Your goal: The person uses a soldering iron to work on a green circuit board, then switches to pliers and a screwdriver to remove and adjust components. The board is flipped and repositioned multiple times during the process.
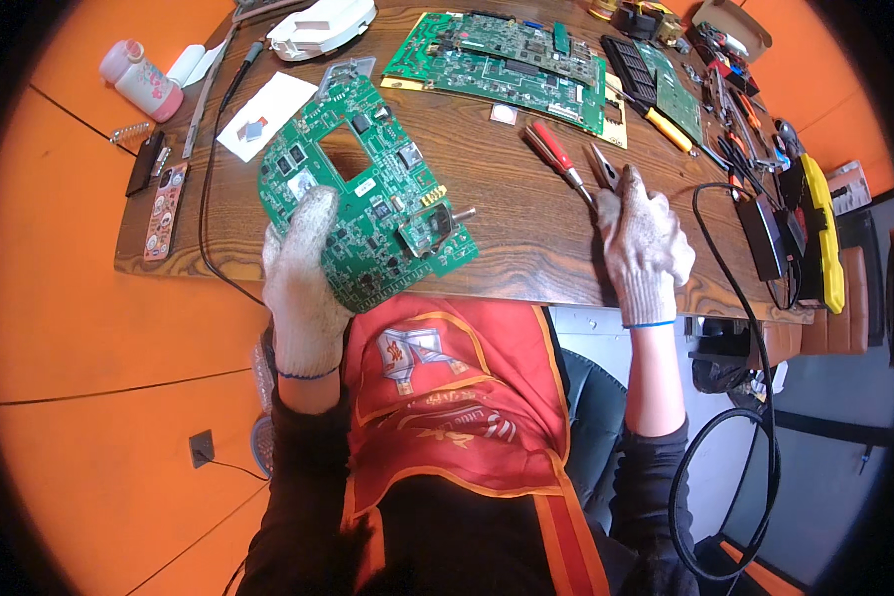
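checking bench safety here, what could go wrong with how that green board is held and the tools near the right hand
The left hand holds the green circuit board by one edge, partly past the table edge; it could slip and drop. The right hand rests on pointed pliers beside the red screwdriver; tips might snag its glove.

Pink bottle (141,79), white casing (323,25) (maybe plastic), more PCBs (502,60).

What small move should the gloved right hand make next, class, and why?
Probably close the right hand on the pliers and lift them. Its fingers already rest at the handles on the wooden table, while the left hand holds the green circuit board up, ready for work.
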The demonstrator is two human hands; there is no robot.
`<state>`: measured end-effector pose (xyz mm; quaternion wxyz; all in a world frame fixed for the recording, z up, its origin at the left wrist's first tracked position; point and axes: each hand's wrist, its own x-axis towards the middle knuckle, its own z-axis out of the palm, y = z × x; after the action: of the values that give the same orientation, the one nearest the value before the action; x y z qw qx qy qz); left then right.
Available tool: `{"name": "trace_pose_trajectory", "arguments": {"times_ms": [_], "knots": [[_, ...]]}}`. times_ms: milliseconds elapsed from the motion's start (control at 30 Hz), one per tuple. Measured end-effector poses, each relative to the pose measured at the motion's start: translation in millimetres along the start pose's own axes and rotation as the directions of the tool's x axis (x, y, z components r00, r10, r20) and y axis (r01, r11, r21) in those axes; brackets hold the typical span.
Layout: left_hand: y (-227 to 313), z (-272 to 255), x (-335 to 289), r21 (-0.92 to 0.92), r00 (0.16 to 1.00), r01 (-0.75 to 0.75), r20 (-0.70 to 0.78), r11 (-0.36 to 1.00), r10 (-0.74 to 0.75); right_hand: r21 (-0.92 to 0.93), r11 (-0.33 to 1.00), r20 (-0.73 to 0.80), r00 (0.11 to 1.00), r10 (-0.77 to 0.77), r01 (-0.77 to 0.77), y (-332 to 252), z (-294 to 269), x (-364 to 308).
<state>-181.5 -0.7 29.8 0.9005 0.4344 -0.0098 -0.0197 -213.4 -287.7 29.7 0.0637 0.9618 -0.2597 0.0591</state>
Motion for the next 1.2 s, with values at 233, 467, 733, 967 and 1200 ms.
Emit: {"name": "trace_pose_trajectory", "arguments": {"times_ms": [233, 467, 733, 967, 1200], "knots": [[-2, -8, 0, 0.061, 0.992, 0.039, -0.124, 0.997, -0.031, 0.251, 0.932, -0.321, 0.931, -0.176, 0.263, 14, 11, 27], [-19, -8, 13, 0.271, 0.964, 0.048, -0.264, 0.961, 0.027, 0.099, 0.895, -0.304, 0.869, -0.390, 0.436, -48, 6, 31], [-35, 4, 14, -0.192, 0.927, -0.017, -0.371, 0.981, -0.057, 0.897, 0.115, -0.409, 0.901, -0.144, 0.426, -65, 2, 51], [-54, 19, 9, -0.265, 0.970, -0.056, -0.244, 0.963, -0.011, 0.937, -0.227, 0.197, 0.939, -0.284, -0.265, -95, -28, -2], [-1, -8, 38, -0.382, 0.973, 0.006, 0.216, 0.924, 0.083, 0.910, -0.269, 0.208, 0.908, -0.364, -0.316, -76, -31, 9]]}}
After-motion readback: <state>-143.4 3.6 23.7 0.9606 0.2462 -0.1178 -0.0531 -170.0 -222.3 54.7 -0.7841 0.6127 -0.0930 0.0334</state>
